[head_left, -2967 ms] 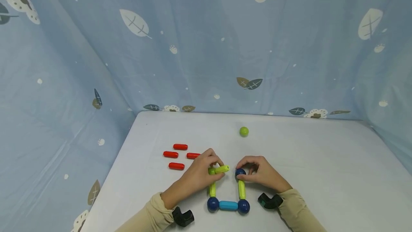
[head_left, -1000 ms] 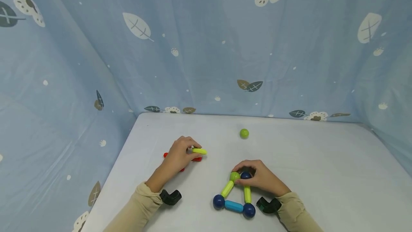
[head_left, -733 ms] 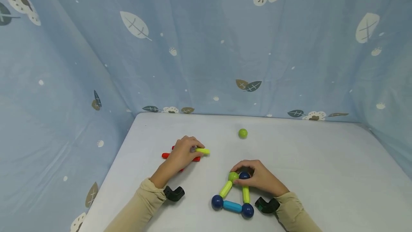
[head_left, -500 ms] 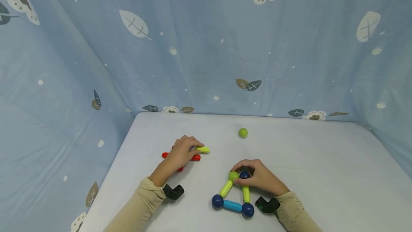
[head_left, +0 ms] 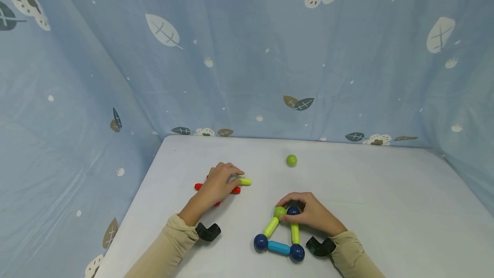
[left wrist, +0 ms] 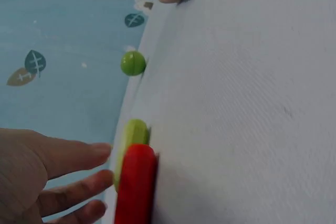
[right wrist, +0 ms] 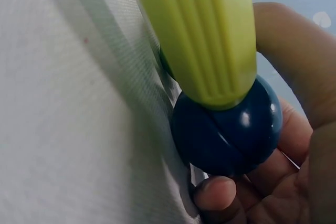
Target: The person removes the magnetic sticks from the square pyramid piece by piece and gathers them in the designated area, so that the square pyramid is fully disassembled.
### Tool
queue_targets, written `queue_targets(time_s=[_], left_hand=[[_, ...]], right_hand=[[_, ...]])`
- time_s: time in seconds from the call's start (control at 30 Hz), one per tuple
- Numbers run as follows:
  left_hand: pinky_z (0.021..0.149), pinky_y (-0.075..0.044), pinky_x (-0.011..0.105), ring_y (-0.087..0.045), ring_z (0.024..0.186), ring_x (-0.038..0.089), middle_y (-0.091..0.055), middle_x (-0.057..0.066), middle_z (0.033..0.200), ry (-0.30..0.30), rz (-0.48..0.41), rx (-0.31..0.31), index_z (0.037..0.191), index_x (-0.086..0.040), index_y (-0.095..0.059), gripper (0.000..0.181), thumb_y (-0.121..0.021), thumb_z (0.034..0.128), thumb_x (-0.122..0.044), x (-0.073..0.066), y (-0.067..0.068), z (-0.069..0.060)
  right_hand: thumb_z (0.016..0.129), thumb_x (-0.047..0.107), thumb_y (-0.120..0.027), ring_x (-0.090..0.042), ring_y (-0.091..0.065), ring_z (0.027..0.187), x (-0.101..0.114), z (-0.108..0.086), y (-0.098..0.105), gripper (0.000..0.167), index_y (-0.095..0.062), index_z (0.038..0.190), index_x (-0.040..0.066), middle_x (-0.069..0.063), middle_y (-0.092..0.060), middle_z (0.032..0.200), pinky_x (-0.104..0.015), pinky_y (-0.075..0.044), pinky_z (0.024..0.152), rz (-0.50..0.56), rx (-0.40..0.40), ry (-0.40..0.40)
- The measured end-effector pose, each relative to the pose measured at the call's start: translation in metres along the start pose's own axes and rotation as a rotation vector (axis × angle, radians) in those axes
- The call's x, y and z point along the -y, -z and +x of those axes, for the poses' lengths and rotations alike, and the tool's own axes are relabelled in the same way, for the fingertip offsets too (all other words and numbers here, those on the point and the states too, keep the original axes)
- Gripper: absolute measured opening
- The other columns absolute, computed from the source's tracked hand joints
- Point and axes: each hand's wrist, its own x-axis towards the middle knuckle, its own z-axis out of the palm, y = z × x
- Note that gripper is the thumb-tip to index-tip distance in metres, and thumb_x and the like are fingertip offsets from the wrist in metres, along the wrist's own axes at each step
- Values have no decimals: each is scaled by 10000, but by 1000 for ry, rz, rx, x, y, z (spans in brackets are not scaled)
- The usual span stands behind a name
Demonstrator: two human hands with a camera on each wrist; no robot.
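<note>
My left hand [head_left: 218, 183] is over the red rods at the left, its fingers spread beside a loose yellow-green rod [head_left: 245, 181]. In the left wrist view this rod lies behind a red rod [left wrist: 136, 182], with no grip on it. My right hand [head_left: 310, 211] curls its thumb and fingers round the top of a ball-and-rod frame, at a green ball [head_left: 280, 213] and a dark blue ball [head_left: 293, 210] side by side. Two yellow-green rods [head_left: 271, 226] run down from these to two more blue balls [head_left: 260, 242], joined by a light blue rod [head_left: 278, 248].
A loose green ball [head_left: 291, 160] lies towards the back of the white table [head_left: 366, 183]. Several red rods [head_left: 198, 186] are partly hidden under my left hand. A blue patterned curtain [head_left: 247, 55] hangs behind and to the left.
My left hand has carried the yellow-green rod off the green ball, back and left, and let it go by the red rods. The frame's green ball has moved right, beside the blue one.
</note>
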Motion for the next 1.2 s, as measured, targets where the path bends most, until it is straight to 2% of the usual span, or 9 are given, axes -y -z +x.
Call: queue_targets(time_s=[0.1, 0.17, 0.27, 0.37, 0.4, 0.47, 0.57, 0.8, 1.2], left_hand=[[944, -471, 447, -617, 1093, 245, -746, 5, 1124, -33, -47, -16, 1142, -135, -783, 236, -797, 911, -178, -10, 1, -5], [911, -516, 397, -640, 1029, 207, -744, -7, 1064, -80, -101, 25, 1137, -116, -773, 217, -775, 932, -185, -20, -1, -9], [754, -544, 274, -648, 861, 112, -717, -49, 936, -114, -218, 200, 1109, -126, -760, 189, -743, 964, -246, -33, -9, -16], [650, -512, 201, -618, 724, 36, -700, -81, 831, -89, -319, 392, 1047, -139, -762, 199, -738, 966, -319, -43, -20, -22], [643, -506, 189, -611, 699, 19, -707, -83, 813, -74, -341, 435, 1026, -144, -767, 202, -744, 959, -334, -46, -24, -24], [626, -494, 178, -605, 668, -9, -727, -88, 778, -54, -369, 480, 982, -142, -777, 208, -766, 938, -345, -51, -31, -28], [609, -488, 170, -610, 642, -27, -745, -96, 739, -40, -373, 481, 933, -132, -790, 203, -808, 899, -331, -57, -38, -30], [566, -466, 171, -600, 585, -24, -704, -137, 652, -15, -349, 434, 844, -134, -775, 169, -837, 856, -291, -64, -46, -34], [560, -443, 151, -552, 575, -33, -670, -112, 640, -56, -376, 416, 809, -116, -750, 137, -834, 845, -218, -60, -48, -32]], right_hand=[[883, 347, -827, -48, -665, 1049, 1, 1, 0, 303, -759, 1163, 254, 79, -763, 1140, -234, -515, 935, -8, -3, 0], [886, 341, -825, -48, -671, 1057, 1, 1, -1, 305, -759, 1169, 249, 78, -765, 1146, -239, -518, 942, -10, -6, 1], [888, 332, -825, -47, -676, 1044, 0, 1, -1, 303, -761, 1171, 245, 80, -767, 1141, -241, -523, 933, -3, -11, -2], [891, 324, -823, -42, -674, 1013, -1, 2, -1, 295, -762, 1168, 245, 77, -768, 1133, -235, -526, 902, 4, -15, 3], [891, 321, -824, -40, -670, 983, -1, 2, -2, 289, -764, 1163, 247, 76, -770, 1124, -232, -529, 871, 5, -18, 5], [891, 311, -825, -44, -661, 933, -2, 1, -2, 279, -766, 1157, 246, 64, -772, 1112, -232, -530, 817, 8, -22, 15], [887, 305, -830, -50, -635, 850, -2, 1, -2, 269, -769, 1144, 257, 67, -775, 1083, -232, -518, 733, 10, -27, 19], [878, 291, -839, -53, -635, 807, -4, 0, -1, 263, -772, 1130, 253, 76, -777, 1037, -236, -513, 680, 19, -33, 33], [896, 249, -825, -72, -613, 784, -3, 1, 0, 228, -775, 1118, 230, 28, -778, 1029, -226, -481, 634, 35, -37, 23]])
